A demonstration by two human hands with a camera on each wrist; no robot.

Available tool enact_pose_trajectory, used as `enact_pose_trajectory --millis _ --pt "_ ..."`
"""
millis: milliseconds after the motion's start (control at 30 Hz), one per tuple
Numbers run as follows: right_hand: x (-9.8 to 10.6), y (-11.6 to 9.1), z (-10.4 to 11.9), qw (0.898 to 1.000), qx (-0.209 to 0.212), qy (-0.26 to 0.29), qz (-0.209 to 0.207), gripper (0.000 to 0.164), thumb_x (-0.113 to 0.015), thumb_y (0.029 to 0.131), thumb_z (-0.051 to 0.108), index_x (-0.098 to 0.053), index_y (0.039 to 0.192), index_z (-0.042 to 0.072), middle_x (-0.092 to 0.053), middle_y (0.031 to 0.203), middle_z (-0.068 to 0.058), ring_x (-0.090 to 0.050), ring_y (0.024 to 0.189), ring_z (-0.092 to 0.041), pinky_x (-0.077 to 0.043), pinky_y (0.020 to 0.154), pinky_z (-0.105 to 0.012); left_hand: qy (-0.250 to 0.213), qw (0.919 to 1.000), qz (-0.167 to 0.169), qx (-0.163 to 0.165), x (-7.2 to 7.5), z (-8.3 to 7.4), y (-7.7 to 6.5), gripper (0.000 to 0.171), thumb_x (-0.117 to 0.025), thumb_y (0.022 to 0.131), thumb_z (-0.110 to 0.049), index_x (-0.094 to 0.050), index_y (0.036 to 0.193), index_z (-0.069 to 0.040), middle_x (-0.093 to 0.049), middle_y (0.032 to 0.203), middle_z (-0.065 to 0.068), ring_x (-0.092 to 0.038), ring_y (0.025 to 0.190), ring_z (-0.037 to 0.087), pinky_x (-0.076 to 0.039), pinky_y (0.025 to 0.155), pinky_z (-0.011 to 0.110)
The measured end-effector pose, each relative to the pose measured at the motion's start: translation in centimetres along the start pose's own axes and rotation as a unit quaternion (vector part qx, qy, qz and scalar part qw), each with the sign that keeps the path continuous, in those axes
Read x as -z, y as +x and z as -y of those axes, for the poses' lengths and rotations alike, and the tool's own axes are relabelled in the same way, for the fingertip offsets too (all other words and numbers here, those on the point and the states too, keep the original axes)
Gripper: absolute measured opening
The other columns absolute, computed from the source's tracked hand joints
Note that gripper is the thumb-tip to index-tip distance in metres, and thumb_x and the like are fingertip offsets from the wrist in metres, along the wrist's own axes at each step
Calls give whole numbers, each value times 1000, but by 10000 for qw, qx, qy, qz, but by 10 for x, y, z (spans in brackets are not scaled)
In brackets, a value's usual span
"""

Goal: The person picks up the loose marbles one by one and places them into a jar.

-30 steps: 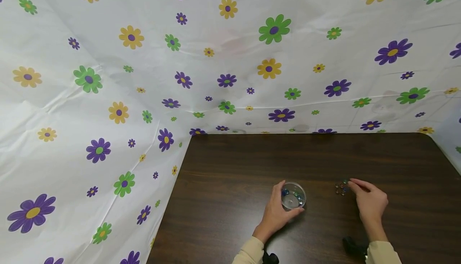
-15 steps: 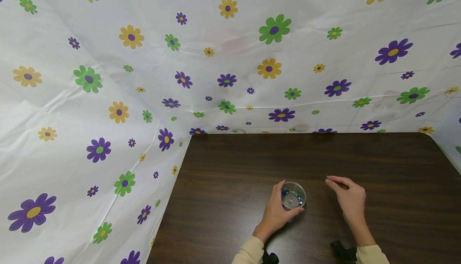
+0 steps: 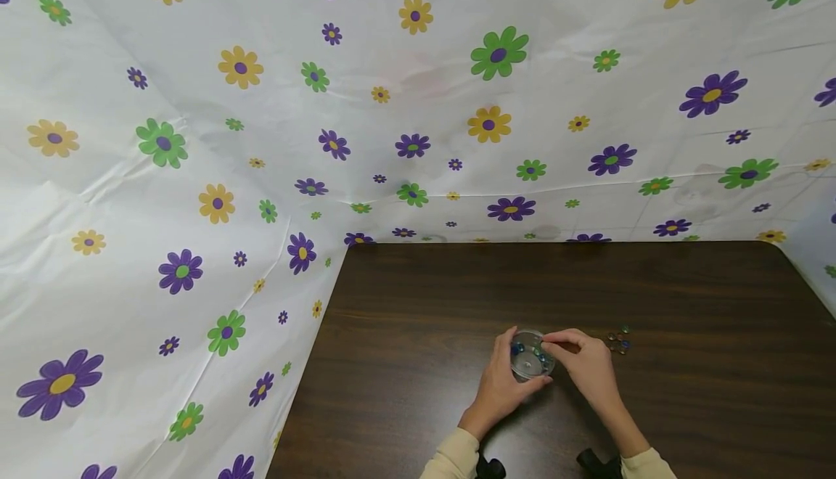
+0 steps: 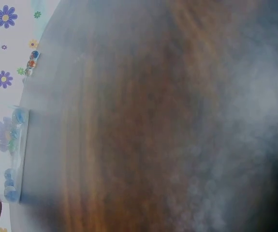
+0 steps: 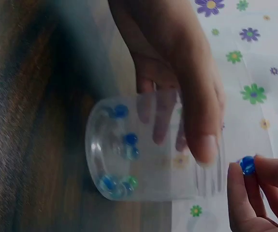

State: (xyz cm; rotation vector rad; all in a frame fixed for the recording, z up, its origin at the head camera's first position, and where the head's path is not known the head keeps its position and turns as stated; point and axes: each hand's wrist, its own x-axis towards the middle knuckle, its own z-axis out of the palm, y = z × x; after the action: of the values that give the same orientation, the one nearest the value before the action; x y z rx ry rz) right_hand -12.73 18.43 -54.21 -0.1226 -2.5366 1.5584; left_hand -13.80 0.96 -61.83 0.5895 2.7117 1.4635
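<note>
Flowered cloth (image 3: 366, 14) hangs behind a dark table (image 3: 418, 305). Pinched in the right hand (image 3: 588, 370) is a blue marble (image 5: 248, 165), just above the mouth of an upright clear cup (image 3: 527, 365). From the head view, those fingertips meet its rim at two o'clock, its middle lying toward half past seven. Left hand (image 3: 503, 385) grips the cup, fingers at eleven, thumb at five. More marbles (image 5: 130, 139) lie inside; loose ones (image 3: 625, 345) sit toward three o'clock, nearer the right.
</note>
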Motion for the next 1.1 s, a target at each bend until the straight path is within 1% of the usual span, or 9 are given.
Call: enact_pose_trajectory --millis 67,167,267,433,767,1000,1100 --pt "-3 -1 0 9999 70 -77 96 9 -80 91 11 -81 98 7 -76 101 -7 -65 83 1 -50 71 -19 -22 10000 20 -8 0 0 0 94 -81 89 -47 -30 159 -11 -48 148 8 -56 126 21 -49 101 37" --pt "-6 -2 0 9996 203 -143 109 7 -82 88 8 -82 95 9 -76 99 -6 -65 83 0 -50 71 -21 -52 10000 13 -17 -1 1 0 94 -81 89 -47 -30 159 -11 -47 149 8 -55 126 21 -49 101 37" --pt "-7 -2 0 9991 337 -238 61 7 -82 87 7 -81 93 11 -76 98 -4 -65 85 -2 -49 71 -21 -50 10000 -14 -23 -1 1 0 93 -81 89 -47 -30 159 -12 -48 149 9 -56 126 21 -49 101 37" --pt "-8 -2 0 9986 424 -322 -6 7 -83 86 6 -82 90 11 -76 95 -1 -65 87 -5 -49 72 -21 15 10000 -41 -68 -1 2 0 93 -81 89 -46 -31 159 -10 -48 148 8 -56 126 22 -49 101 37" --pt "-9 -2 0 9989 384 -271 -12 6 -82 87 5 -82 91 9 -76 95 -1 -65 88 -5 -48 73 -20 -39 10000 -19 -23 -1 1 0 94 -81 89 -45 -30 159 -12 -46 150 5 -56 127 22 -49 100 37" --pt "-8 -3 0 9985 457 -291 29 6 -82 87 5 -82 91 8 -76 94 -3 -65 84 -2 -51 69 -21 -76 9999 -34 -144 -1 2 1 93 -81 90 -45 -30 159 -11 -48 149 10 -56 127 24 -49 101 37" --pt "-9 -3 0 9988 409 -269 25 6 -81 87 4 -82 91 8 -76 94 -3 -65 84 -1 -50 70 -20 -77 9999 -37 -126 -1 2 1 93 -81 89 -45 -30 159 -12 -48 149 10 -56 127 23 -49 101 37"
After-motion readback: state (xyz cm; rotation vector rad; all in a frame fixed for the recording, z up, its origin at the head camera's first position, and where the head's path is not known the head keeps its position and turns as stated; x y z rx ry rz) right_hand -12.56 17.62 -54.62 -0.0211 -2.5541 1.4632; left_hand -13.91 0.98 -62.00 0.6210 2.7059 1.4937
